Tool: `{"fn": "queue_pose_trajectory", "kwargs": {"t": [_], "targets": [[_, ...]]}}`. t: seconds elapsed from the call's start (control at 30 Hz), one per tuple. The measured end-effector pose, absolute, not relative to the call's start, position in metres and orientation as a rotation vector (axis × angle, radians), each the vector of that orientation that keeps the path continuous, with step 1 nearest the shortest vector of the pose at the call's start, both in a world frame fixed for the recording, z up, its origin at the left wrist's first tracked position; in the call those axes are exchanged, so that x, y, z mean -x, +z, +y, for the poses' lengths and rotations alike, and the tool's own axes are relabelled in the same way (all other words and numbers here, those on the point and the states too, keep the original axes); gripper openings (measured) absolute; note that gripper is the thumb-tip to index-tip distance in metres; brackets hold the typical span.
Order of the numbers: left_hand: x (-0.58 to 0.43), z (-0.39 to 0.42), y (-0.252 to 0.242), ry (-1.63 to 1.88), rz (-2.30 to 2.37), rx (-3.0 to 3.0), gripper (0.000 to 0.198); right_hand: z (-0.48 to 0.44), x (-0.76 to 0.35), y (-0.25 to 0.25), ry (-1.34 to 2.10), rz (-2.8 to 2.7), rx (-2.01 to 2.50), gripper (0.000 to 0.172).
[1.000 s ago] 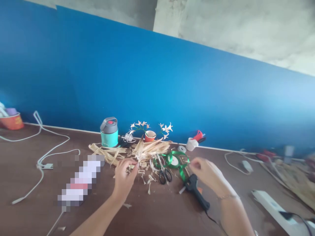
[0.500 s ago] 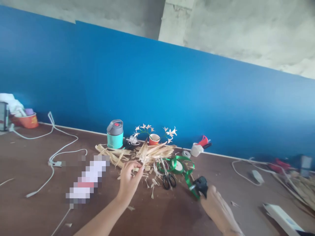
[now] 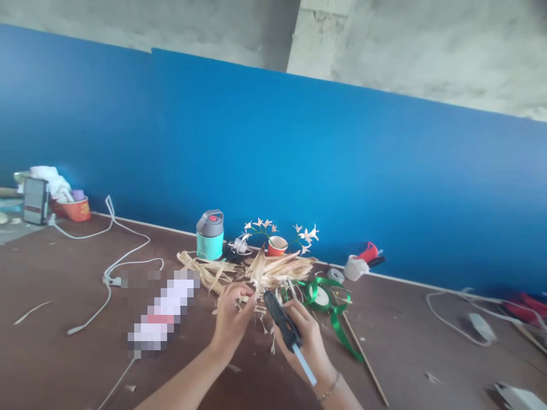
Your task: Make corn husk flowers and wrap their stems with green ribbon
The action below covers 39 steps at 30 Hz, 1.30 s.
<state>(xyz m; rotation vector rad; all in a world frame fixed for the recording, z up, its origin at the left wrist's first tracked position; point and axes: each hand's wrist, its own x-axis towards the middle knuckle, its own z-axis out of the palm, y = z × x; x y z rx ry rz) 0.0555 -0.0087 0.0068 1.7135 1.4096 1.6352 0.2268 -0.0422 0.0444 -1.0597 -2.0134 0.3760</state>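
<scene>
My left hand (image 3: 234,310) is closed in a pinch on a pale corn husk piece (image 3: 258,273) that points upward. My right hand (image 3: 305,336) is wrapped round a black hot glue gun (image 3: 282,319), with a whitish glue stick (image 3: 305,364) jutting from its back end. The gun's nozzle is close to the fingertips of my left hand; whether it touches the husk I cannot tell. Behind both hands lies a heap of dried corn husks (image 3: 290,269). Beside my right hand is a spool of green ribbon (image 3: 318,295), its loose end trailing over the table.
A teal flask (image 3: 209,245) and a red paper cup (image 3: 277,246) with white flowers (image 3: 308,234) stand at the back. A thin stick (image 3: 365,359) lies at right, white cables (image 3: 111,265) at left. A tape roll (image 3: 335,275) is near the blue partition (image 3: 273,148).
My right hand has brought the glue gun from the right over to my left hand, turning it. A thin stick now shows on the right. My left hand keeps its pinch.
</scene>
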Motion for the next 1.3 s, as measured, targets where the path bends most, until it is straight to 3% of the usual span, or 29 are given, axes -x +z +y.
{"fn": "queue_pose_trajectory", "kwargs": {"t": [0.23, 1.3], "targets": [[-0.056, -0.012, 0.010, 1.604, 1.355, -1.645, 0.014, -0.044, -0.230, 0.019, 0.424, -1.952, 1.018, 0.017], [-0.061, -0.016, 0.015, 1.555, 1.321, -1.653, 0.015, -0.044, -0.228, 0.018, 0.433, -1.951, 1.069, 0.013]]}}
